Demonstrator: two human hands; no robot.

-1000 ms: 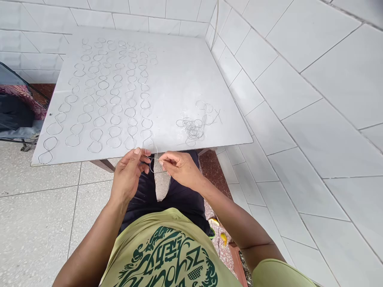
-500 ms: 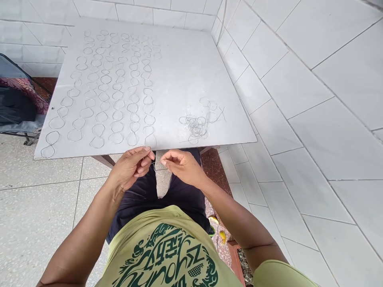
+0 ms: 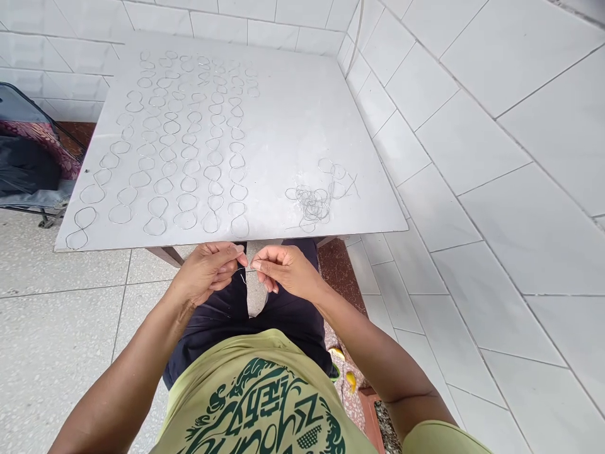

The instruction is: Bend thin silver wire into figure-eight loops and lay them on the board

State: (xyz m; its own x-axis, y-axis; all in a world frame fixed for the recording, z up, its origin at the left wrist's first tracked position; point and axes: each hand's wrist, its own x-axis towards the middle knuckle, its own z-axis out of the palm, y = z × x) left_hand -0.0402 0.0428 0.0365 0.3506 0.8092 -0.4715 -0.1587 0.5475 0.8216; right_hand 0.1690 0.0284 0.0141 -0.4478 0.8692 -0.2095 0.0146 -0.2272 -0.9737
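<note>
My left hand and my right hand meet just below the table's front edge, over my lap. Both are closed in a pinch on a thin wire, whose fine strands show between the fingertips. Its full shape is too fine to make out. On the white tabletop in front lie several wire figure-eights laid out in columns. To the right of them is a tangled heap of loose wire pieces.
White tiled walls stand behind and to the right of the table. A folding chair with dark cloth on it is at the left. Yellow pieces lie on the floor by my right side.
My hands have come closer together, with the fingertips almost touching, and sit slightly lower. The view has shifted a little. The wires on the table lie as before.
</note>
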